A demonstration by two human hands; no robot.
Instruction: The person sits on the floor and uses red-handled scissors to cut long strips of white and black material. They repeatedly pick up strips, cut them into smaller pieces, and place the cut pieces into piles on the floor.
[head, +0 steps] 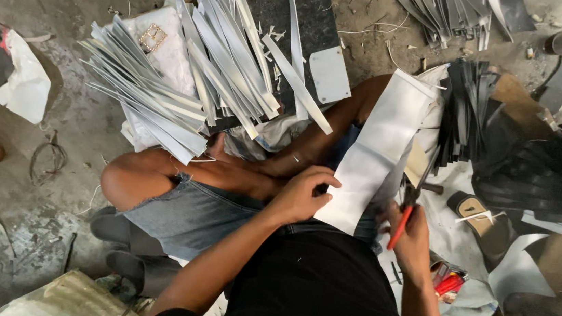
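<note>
Nearest, left hand (301,194) pinching the white sheet (377,153) over the lap; right hand (411,232) just beside, gripping red-handled scissors (408,208) at its edge. Beyond the sheet, many cut grey strips (185,80) heaped already; sheet seemingly mostly uncut.

Dusty grey concrete floor (65,192) — daylit, littered

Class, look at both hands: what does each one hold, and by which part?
The left hand grips the white sheet at its lower left edge. The right hand holds red-handled scissors by the handles.
</note>
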